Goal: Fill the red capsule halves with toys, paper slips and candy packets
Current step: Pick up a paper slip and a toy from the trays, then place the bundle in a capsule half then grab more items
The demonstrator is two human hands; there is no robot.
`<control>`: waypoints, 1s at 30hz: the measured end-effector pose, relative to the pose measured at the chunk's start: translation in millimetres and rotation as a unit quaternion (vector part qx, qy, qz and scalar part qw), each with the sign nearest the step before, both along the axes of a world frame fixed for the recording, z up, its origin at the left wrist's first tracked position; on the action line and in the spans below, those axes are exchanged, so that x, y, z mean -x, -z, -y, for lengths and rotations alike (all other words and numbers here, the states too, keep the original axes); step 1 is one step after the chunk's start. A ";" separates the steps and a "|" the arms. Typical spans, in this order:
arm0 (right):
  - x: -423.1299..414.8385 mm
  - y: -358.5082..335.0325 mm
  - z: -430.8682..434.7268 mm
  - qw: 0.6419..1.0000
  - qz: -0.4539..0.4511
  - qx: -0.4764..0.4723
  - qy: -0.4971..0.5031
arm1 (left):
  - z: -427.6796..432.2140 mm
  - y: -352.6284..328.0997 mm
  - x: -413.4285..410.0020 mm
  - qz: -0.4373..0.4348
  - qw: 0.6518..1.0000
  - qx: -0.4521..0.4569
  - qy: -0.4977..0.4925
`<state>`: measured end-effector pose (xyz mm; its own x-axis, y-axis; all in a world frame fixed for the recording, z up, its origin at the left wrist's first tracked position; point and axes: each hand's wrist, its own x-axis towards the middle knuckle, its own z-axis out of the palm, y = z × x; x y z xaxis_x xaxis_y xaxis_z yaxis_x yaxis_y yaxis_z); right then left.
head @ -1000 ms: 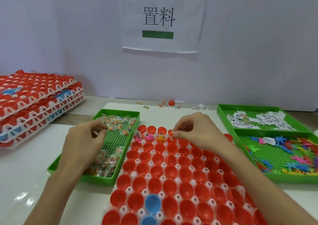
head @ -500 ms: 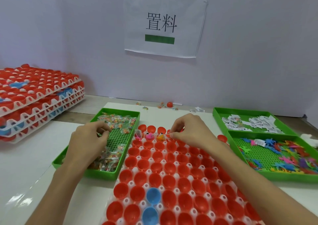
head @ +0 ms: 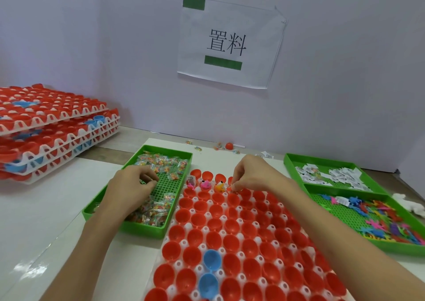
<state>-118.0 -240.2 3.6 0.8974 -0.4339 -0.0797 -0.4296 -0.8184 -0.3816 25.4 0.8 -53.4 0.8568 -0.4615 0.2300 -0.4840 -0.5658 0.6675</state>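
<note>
Red capsule halves (head: 230, 243) sit open side up in a white holder sheet (head: 241, 277) that runs from the near edge of the desk (head: 34, 208) up its middle. Two blue halves (head: 211, 260) sit among them near the front. Nearly all the cups look empty.

A stack of loaded sheets (head: 53, 135) stands at the far left corner. Green trays flank the holder. The candy tray (head: 147, 231) lies just beside its left side. The slip tray (head: 319, 161) with paper slips (head: 338, 176) and the toy tray (head: 335, 213) with toys (head: 386, 220) lie along the right edge.

Of the hands, the left hand (head: 131, 190) reaches into the candy tray with its fingertips drawn together over the candy packets (head: 161, 162). I cannot tell whether one is caught between them. The right hand (head: 255, 176) hovers at the far end of the holder, thumb and forefinger pinching a small item (head: 230, 185), too tiny to identify, just above a cup. The filled cups (head: 204, 184) to its left already hold bright bits.

The step in hand seems to be dropping that item into the next cup along the row. It is best lowered right into the mouth of the cup before letting go, so it cannot bounce into a neighbouring cup. Keeping to the row order should mean no cup is skipped. The left hand should bring a single packet to the same cup.
</note>
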 end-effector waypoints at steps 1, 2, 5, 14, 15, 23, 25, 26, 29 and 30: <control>-1.6 -1.3 -0.5 1.000 -0.009 0.009 -0.005 | -0.1 -0.3 0.3 0.001 1.000 -0.001 0.000; -3.1 -2.4 -1.3 1.000 -0.017 0.020 -0.009 | -0.1 -0.6 0.5 0.002 1.000 -0.003 0.000; -4.4 -4.1 -3.1 0.999 -0.018 0.041 -0.016 | -0.3 -1.1 1.1 0.005 1.000 -0.006 0.001; 0.4 -2.2 0.6 1.000 0.005 0.017 -0.024 | -0.2 -0.9 0.8 0.009 1.000 -0.004 -0.001; 0.7 -3.3 1.5 1.000 0.012 0.008 -0.021 | -0.3 -0.7 0.7 0.009 1.000 -0.004 -0.001; 8.0 -10.2 5.9 0.998 0.039 -0.041 -0.014 | -0.2 0.1 0.3 0.007 1.000 -0.004 -0.005; 9.4 -10.0 6.9 0.998 0.037 -0.044 -0.014 | -0.2 -0.1 0.5 0.005 1.000 -0.006 -0.006; 10.0 -10.1 7.1 0.998 0.035 -0.043 -0.012 | -0.1 -0.3 0.4 0.005 1.000 -0.007 -0.007; 11.0 -9.8 8.0 0.998 0.036 -0.047 -0.005 | 0.1 -0.5 0.7 0.005 1.000 -0.007 -0.007; 11.4 -9.4 8.1 0.998 0.042 -0.055 -0.003 | 0.0 -0.5 0.8 0.005 1.000 -0.005 -0.006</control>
<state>-129.5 -248.3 13.0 0.9055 -0.4212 -0.0513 -0.3878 -0.7725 -0.5029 24.6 0.8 -52.9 0.8601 -0.4534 0.2337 -0.4836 -0.5790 0.6564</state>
